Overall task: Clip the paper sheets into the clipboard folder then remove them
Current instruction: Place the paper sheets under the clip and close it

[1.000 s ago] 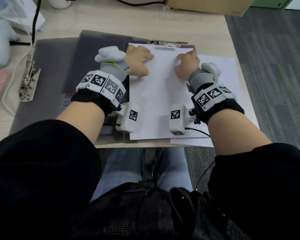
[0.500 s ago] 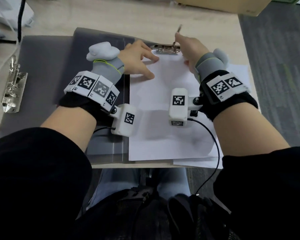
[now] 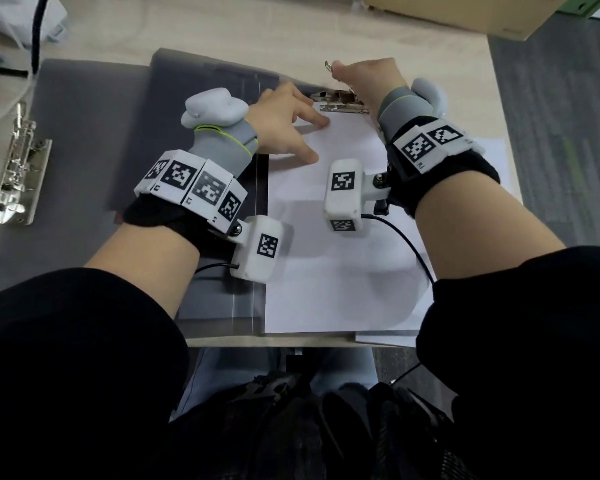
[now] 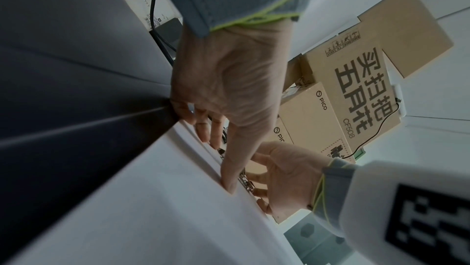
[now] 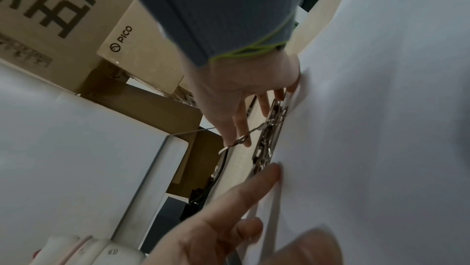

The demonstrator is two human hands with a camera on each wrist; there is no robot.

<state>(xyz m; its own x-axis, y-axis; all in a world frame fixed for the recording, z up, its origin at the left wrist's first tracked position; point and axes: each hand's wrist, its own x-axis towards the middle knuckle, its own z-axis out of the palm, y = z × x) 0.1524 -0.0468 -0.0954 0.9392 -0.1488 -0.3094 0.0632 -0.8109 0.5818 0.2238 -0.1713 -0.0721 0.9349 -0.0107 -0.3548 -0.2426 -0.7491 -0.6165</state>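
Your right hand [image 3: 368, 81] pinches the thin wire lever [image 5: 240, 139] of the metal clip [image 3: 338, 102] and holds it up, likely to keep the clip open, while your left hand [image 3: 284, 119] lies flat with straight fingers on the paper sheets [image 3: 326, 271] just below the clip, so they do not slide. The sheets are plain white and smooth, and they lie on the right half of the open grey clipboard folder [image 3: 118, 133] with their top edge at the clip.
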